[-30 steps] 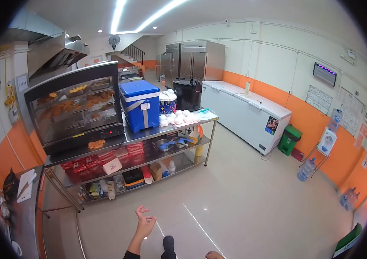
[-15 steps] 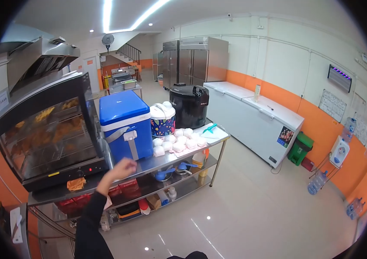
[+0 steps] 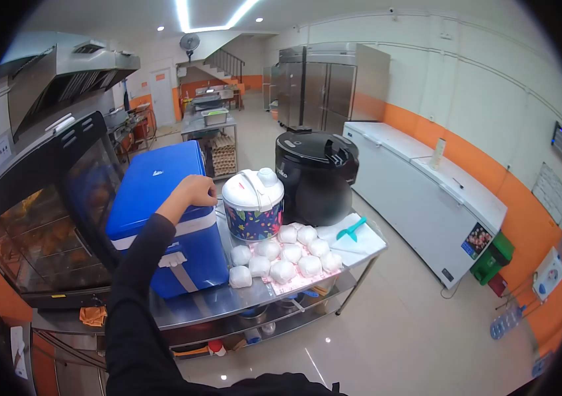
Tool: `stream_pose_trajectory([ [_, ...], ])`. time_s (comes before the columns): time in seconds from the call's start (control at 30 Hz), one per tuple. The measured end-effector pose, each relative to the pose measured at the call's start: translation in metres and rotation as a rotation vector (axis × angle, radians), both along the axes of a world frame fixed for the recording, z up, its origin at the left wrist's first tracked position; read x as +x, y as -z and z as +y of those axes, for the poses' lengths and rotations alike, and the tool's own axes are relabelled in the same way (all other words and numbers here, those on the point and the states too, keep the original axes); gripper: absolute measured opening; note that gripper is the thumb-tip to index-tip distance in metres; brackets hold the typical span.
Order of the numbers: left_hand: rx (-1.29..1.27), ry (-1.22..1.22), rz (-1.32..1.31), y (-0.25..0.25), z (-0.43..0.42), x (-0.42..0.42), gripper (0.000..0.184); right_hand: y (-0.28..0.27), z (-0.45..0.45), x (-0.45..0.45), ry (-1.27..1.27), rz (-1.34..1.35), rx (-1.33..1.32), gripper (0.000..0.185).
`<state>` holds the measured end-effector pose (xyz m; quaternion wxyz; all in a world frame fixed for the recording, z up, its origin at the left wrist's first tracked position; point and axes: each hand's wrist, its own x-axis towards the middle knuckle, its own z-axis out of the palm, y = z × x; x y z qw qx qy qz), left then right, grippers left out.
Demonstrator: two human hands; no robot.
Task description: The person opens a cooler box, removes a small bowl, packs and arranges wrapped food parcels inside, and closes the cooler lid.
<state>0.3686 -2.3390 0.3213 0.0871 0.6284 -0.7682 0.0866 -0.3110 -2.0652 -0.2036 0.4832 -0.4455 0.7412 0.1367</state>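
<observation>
Left hand (image 3: 196,191): fingers bent at the near right corner of the blue lid (image 3: 157,181); grip cannot be told. Right hand: out of view. 1 boxy blue-and-white plastic cooler (image 3: 200,254): on steel table (image 3: 205,308), between black glass-fronted food display (image 3: 43,231) and white-lidded floral round container (image 3: 254,218).

White lettering (image 3: 282,175) is showing on the black lidded cooker (image 3: 317,181), apparently ending in "ko"; the logo (image 3: 157,173) on the blue cooler box (image 3: 203,254) is appearing illegible.
</observation>
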Motion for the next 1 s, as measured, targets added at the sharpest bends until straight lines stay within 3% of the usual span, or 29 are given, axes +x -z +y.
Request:
stream_pose_trajectory([
  [0.07,0.065,0.042,-0.053,-0.001,-0.007,0.009,0.031,0.007,-0.083,0.002,-0.063,-0.026,-0.192,0.027],
  [0.1,0.094,0.075,-0.044,-0.001,-0.009,0.011,0.030,0.012,-0.127,0.009,0.104,-0.200,-0.328,0.023],
  [0.13,0.123,0.109,-0.039,-0.001,-0.010,0.008,0.030,0.014,-0.174,0.017,-0.156,-0.199,-0.493,0.025],
  [0.2,0.165,0.157,-0.079,0.001,-0.015,0.007,0.028,-0.057,-0.235,0.076,0.022,-0.245,-0.646,0.028],
  [0.3,0.195,0.099,-0.089,-0.011,-0.010,0.000,0.027,-0.096,-0.300,0.146,0.063,-0.478,-0.695,0.023],
  [0.33,0.133,0.234,-0.112,-0.006,-0.017,0.012,0.029,-0.103,-0.315,0.169,0.051,-0.584,-0.691,0.023],
  [0.43,0.244,0.327,-0.128,0.001,-0.029,0.029,0.034,-0.128,-0.329,0.245,-0.117,-0.733,-0.771,0.023],
  [0.53,0.204,0.371,-0.183,-0.006,-0.034,0.035,0.047,-0.158,-0.319,0.323,-0.062,-0.950,-0.593,0.026],
  [0.77,0.271,0.422,-0.235,-0.020,-0.039,0.040,0.059,-0.231,-0.309,0.423,-0.126,-1.135,-0.557,0.025],
  [0.87,0.189,0.389,-0.115,-0.062,-0.026,0.051,0.072,-0.268,-0.324,0.432,-0.145,-1.164,-0.584,0.025],
  [1.0,0.123,0.275,-0.047,-0.150,0.022,0.075,0.055,-0.302,-0.360,0.442,-0.183,-1.159,-0.633,0.023],
])
